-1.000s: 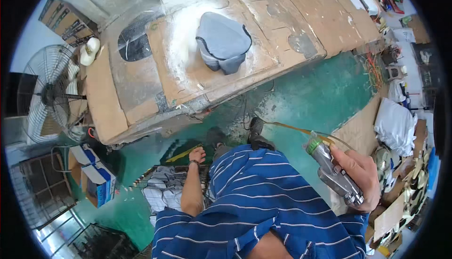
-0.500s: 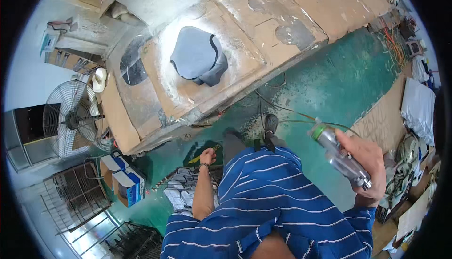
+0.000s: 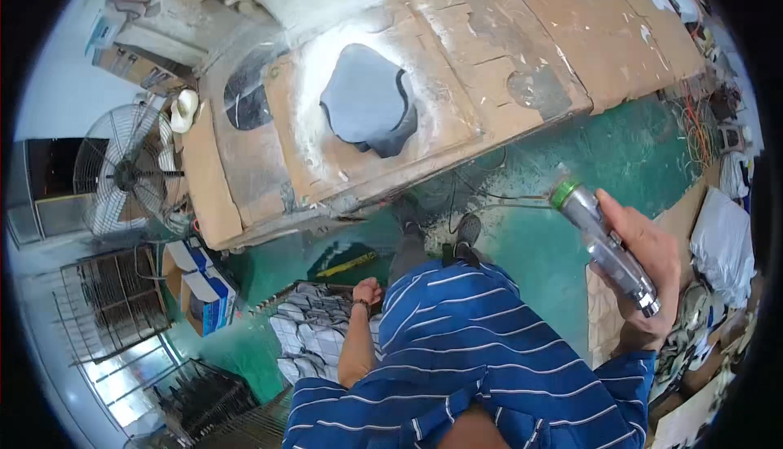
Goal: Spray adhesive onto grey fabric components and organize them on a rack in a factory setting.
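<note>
My right hand (image 3: 651, 265) is closed around a silver-and-clear spray gun (image 3: 605, 245) with a green ring at its upper end. It holds the gun above the floor, to the right of the table. My left hand (image 3: 368, 291) hangs low with curled fingers and nothing visible in it. Beside it lies a batch of light grey pieces (image 3: 318, 327) in rows on a rack. On the table, a short pile of grey, sheet-like pieces with dark edges (image 3: 364, 94) rests on a patch whitened by residue.
A cardboard-covered table (image 3: 522, 41) stretches across the top. A thin hose (image 3: 514, 202) runs over the green floor. A caged fan (image 3: 126, 173), an opened blue-and-white box (image 3: 208, 298) and wire racks (image 3: 114, 302) stand left. Wrapped bundles (image 3: 722, 245) crowd the right side.
My left hand has moved slightly down, toward the grey pieces on the rack. The whole view has shifted a little. The spray gun stays in my right hand.
</note>
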### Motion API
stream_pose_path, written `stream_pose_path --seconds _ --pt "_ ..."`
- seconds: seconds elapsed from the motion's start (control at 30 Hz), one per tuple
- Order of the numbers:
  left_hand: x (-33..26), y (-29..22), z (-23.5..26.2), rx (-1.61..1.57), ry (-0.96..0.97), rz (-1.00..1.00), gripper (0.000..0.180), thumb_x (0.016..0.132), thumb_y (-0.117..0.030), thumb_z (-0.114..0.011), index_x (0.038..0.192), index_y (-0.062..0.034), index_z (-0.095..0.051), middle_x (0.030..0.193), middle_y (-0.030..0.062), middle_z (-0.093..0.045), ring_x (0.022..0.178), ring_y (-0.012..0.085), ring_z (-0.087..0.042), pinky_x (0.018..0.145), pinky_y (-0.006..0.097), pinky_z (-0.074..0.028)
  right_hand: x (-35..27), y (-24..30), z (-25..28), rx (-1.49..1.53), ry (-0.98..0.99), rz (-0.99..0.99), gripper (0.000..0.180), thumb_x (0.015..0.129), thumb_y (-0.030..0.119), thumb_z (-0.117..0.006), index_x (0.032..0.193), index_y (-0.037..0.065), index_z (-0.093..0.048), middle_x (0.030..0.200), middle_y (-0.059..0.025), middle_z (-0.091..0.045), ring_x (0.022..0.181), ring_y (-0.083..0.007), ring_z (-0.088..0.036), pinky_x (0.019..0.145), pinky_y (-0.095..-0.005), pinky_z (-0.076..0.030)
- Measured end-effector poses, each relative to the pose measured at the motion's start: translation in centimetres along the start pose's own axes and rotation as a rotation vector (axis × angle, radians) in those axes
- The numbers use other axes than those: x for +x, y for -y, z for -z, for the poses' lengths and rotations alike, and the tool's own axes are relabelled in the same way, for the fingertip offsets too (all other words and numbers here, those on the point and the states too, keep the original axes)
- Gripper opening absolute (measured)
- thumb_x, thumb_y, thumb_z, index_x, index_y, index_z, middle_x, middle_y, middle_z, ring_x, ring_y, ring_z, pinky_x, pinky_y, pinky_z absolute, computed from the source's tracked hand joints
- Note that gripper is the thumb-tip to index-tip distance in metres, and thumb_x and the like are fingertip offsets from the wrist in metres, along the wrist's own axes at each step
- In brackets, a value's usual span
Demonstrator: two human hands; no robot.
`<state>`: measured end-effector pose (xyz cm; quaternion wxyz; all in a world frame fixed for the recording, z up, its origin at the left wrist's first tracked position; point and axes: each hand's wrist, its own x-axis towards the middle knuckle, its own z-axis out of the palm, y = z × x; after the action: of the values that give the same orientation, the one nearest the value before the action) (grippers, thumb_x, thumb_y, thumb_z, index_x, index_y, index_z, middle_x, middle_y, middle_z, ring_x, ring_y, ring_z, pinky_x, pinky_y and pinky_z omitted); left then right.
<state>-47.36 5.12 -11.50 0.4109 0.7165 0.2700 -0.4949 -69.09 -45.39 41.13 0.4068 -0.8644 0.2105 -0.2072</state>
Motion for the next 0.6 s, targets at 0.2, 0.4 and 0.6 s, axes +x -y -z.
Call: stream_pose_path --seconds 0.2,0.4,0.6 --pt "2.2 0.0 -0.2 -0.168 0.022 -0.022 0.010 0.096 -0.016 -0.066 0.102 -0.0143 -0.073 0.087 0.0006 -0.071 0.067 0.0135 -0.067 0.051 0.031 -0.053 2.8 3.2 -0.1 -0.162 0.278 0.001 0.061 0.072 0.002 -0.076 0.133 0.001 -0.070 0.079 -0.0103 -0.065 0.070 -0.0227 -0.066 0.064 -0.0317 -0.051" --pt "2.9 -2.7 -1.0 -0.031 -0.052 -0.057 0.016 0.097 -0.020 -0.069 0.111 -0.0147 -0.073 0.092 -0.0012 -0.072 0.073 0.0116 -0.068 0.059 0.031 -0.058 4.0 3.9 -2.2 -0.126 0.039 -0.058 0.064 0.075 0.028 -0.076 0.130 -0.004 -0.070 0.073 -0.0113 -0.063 0.066 -0.0236 -0.063 0.061 -0.0351 -0.043" --pt "3.4 -4.6 -1.9 0.029 -0.076 -0.063 0.023 0.097 -0.023 -0.072 0.117 -0.0136 -0.072 0.095 -0.0008 -0.074 0.077 0.0116 -0.069 0.063 0.034 -0.059 4.9 4.0 -2.9 -0.147 0.094 0.026 0.061 0.079 0.030 -0.073 0.128 -0.006 -0.070 0.076 -0.0136 -0.063 0.069 -0.0252 -0.064 0.065 -0.0351 -0.047"
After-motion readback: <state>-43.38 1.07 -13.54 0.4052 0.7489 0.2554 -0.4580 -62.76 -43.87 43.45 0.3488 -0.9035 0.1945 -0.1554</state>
